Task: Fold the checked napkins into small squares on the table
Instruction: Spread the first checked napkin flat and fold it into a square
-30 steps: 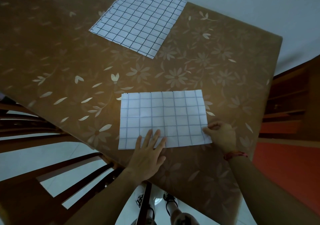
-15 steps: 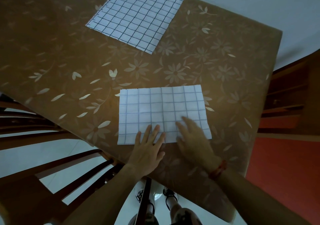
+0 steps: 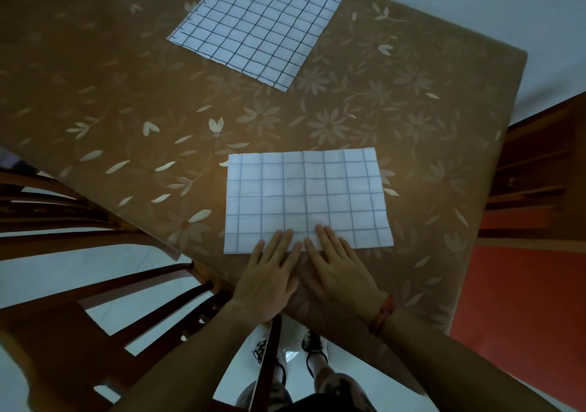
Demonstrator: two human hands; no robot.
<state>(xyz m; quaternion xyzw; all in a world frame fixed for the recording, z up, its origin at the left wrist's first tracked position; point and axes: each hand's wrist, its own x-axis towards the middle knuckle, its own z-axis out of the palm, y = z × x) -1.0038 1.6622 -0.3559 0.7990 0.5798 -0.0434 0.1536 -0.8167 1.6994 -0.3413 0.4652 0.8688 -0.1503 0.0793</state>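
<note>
**Both hands flat on the near napkin**

The top edge of the far napkin is cut off by the frame, so its full shape does not show. The middle of the near napkin's front edge is hidden under fingertips. The light is dim, and how many layers this napkin has cannot be told. The surface runs out of view on the left.

The near napkin lies close to the front edge of the surface, where the person stands. Its right side is well apart from the right edge of the surface. Between the two napkins there is a wide band of bare brown flowered cloth. A wooden chair stands just beside the surface on the left, and another chair on the right.

The near napkin is a white rectangle, wider than deep, with pale blue grid lines and a faint upright crease near its middle. The far napkin lies flat, turned at an angle, and has darker lines.

The left hand and the right hand lie side by side, fingers straight and spread flat. Their fingertips press the napkin's front edge, and they grip nothing. A red bracelet is on the right wrist.
</note>
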